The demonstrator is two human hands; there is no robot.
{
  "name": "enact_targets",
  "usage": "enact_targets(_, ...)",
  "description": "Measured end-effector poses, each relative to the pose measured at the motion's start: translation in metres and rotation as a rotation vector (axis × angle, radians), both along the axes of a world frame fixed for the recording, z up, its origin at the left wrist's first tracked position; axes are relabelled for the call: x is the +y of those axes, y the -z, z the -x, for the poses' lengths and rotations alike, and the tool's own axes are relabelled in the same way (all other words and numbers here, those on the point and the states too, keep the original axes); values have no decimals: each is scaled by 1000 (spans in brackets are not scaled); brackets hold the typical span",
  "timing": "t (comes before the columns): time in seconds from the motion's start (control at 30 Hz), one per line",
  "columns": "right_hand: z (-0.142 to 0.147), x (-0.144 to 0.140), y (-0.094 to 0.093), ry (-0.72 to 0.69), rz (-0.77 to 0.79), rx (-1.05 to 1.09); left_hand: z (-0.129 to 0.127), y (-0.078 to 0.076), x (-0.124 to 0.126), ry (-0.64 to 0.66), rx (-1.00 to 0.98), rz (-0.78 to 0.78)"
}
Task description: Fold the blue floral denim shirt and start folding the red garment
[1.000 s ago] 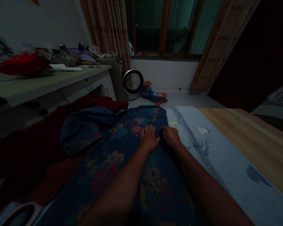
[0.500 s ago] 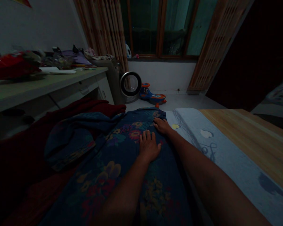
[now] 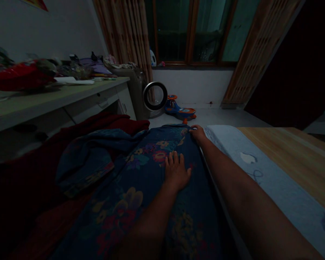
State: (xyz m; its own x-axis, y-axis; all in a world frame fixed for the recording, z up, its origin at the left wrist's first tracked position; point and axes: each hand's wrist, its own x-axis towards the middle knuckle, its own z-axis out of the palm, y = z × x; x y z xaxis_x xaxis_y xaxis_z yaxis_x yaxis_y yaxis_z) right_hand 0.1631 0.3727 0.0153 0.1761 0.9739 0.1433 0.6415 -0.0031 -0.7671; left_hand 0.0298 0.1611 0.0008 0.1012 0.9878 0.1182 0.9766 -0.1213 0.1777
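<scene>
Dark blue cloth printed with red, yellow and purple flowers, the floral garment point(image 3: 151, 187), lies spread lengthwise in front of the person, running from the near edge of the view out to the far end of the bed. The left hand point(image 3: 176, 171) rests flat on it, palm down with the fingers point(image 3: 173, 158) together and stretched, holding nothing, about midway along the fabric's right half. The right hand point(image 3: 198, 133) reaches further out, to the garment's far right corner, where it touches the cloth; the dim light hides whether its fingers pinch the edge or only press on it.

Just right of the garment lies a pale grey sheet point(image 3: 262, 177) with small printed shapes, and beyond that a wooden surface point(image 3: 292, 159). To the left, a bunched piece of blue fabric point(image 3: 89, 159) sits on a dark red blanket point(image 3: 29, 180). A cluttered desk point(image 3: 56, 99) stands along the left wall, with a red bag point(image 3: 18, 76) on top. On the floor by the window are a round fan point(image 3: 155, 95) and a blue and orange ride-on toy point(image 3: 180, 110).
</scene>
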Motion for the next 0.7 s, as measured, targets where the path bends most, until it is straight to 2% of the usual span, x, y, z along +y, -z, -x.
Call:
enact_targets(0.23, -1, -4, 16, 59, -21, -126, -3, -2, -2, -47, 8, 18)
enact_targets(0.47, 3, -7, 11, 10, -35, -252, -6, -6, -5, -85, -9, 54)
enact_targets(0.53, 7, -17, 6, 11, -71, -305, -6, -7, -5, -86, -12, 46)
enact_targets(0.63, 15, -43, 1, 22, -226, -509, -7, -6, -4, -100, -18, 36)
enact_targets(0.7, 21, -62, 1, -92, -271, -639, -8, -5, -4, -114, -21, 40)
